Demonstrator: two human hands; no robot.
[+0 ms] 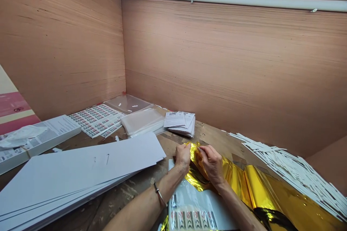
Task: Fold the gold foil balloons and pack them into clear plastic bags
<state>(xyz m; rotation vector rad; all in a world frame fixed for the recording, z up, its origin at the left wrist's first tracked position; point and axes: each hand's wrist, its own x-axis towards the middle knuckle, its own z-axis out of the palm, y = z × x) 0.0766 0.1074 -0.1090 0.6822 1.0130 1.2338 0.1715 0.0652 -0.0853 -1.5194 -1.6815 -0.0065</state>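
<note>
A shiny gold foil sheet [260, 187] lies crumpled across the wooden table from the centre to the lower right. My left hand [182, 157] pinches its far corner, fingers closed on the foil. My right hand [211, 163] is right beside it, fingers also closed on the same folded edge. A thin bracelet sits on my left wrist. Under the foil and my forearms lies a clear plastic bag [189, 209] with a printed label strip.
Long white card sheets [81, 173] are stacked at left. Behind stand a white box [35, 139], sticker sheets [96, 119], clear bags [142, 121] and a pile of leaflets [180, 122]. Folded white cards [298, 173] are heaped at right. Plywood walls enclose the table.
</note>
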